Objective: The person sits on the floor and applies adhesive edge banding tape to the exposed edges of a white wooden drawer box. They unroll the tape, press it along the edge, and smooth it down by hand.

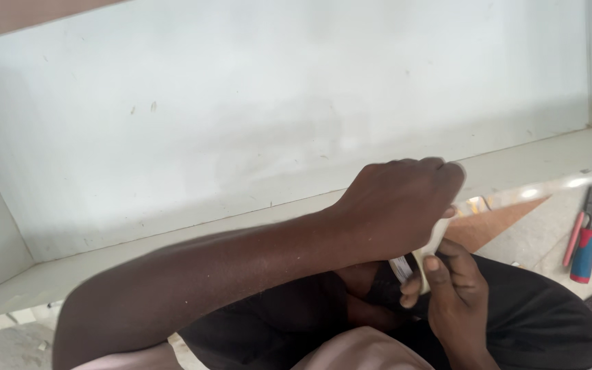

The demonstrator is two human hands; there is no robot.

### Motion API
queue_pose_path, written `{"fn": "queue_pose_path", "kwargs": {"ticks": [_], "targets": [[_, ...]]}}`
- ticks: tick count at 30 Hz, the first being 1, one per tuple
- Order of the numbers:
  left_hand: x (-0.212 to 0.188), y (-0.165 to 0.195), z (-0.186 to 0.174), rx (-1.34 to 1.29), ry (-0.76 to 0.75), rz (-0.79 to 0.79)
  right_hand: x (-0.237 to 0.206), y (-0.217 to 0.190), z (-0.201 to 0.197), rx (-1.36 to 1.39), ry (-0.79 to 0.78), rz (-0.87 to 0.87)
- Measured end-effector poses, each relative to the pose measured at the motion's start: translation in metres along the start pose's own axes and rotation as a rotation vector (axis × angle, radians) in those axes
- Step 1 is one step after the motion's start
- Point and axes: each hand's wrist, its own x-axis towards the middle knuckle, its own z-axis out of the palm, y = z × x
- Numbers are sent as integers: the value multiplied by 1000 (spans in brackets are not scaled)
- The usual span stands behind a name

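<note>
Left hand (399,209), centre-right of the frame, is closed into a fist with the forearm running down to the lower left; its fingers are clamped on the upper end of a pale strip (438,236) that leads down toward the right hand. Right hand (455,291), lower right of centre, is gripped around a small roll of tape (409,268), thumb and fingers pressed on its rim; the roll is largely hidden, so its exact kind is uncertain. Both hands sit just apart, joined by the strip, above dark trousers (536,322). A white panel (275,103) fills the upper frame, its ledge (536,154) crossing behind the hands. A red-and-blue-handled chisel (586,240) lies on the floor at right edge.
</note>
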Motion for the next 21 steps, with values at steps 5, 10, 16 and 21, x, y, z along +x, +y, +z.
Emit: {"fn": "queue_pose_path", "kwargs": {"ticks": [5,10,16,21], "targets": [[10,-29,-17,-210,-138,-68,10,15,0,57,-45,33],[16,-46,-25,-332,-118,17,18,24,-10,195,-88,-65],[24,-46,-29,-437,-258,10,19,26,-29,129,-71,-39],[25,-45,-25,-436,-263,-4,28,44,-38,183,-74,-48]]}}
